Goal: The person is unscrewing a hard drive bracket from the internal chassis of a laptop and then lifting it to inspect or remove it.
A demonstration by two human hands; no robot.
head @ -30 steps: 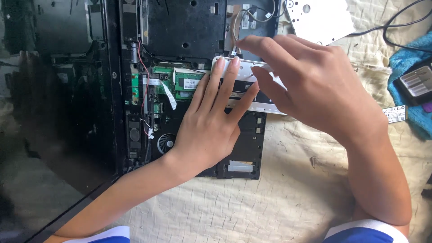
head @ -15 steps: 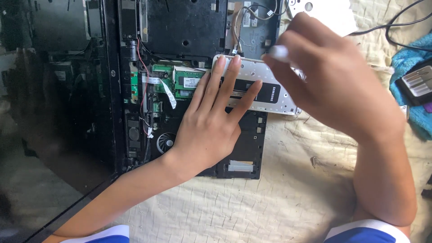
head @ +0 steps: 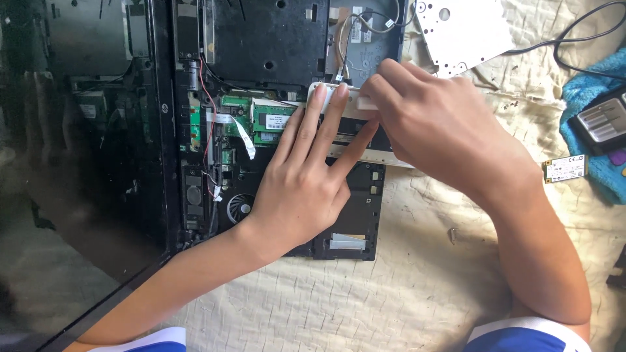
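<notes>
An opened black laptop base (head: 261, 39) lies on a cream cloth, its green circuit boards (head: 270, 120), wires and a small fan (head: 241, 208) exposed. A silver rectangular drive (head: 355, 98) rests across its right part. My left hand (head: 306, 189) lies flat on it, three fingers stretched over the drive and pressing it. My right hand (head: 437, 124) comes from the right and pinches the drive's upper edge with bent fingers. The drive's right end is hidden under that hand.
The dark laptop screen (head: 72, 163) lies flat to the left. A white perforated metal plate (head: 463, 29) sits at the top right. A small green card (head: 566, 168), a black device (head: 600, 120) on a blue towel (head: 590, 85) and a black cable (head: 587, 26) lie at the right.
My right hand swung up and right off the drive, then came back down left onto its upper edge. My left hand stayed flat in the same place.
</notes>
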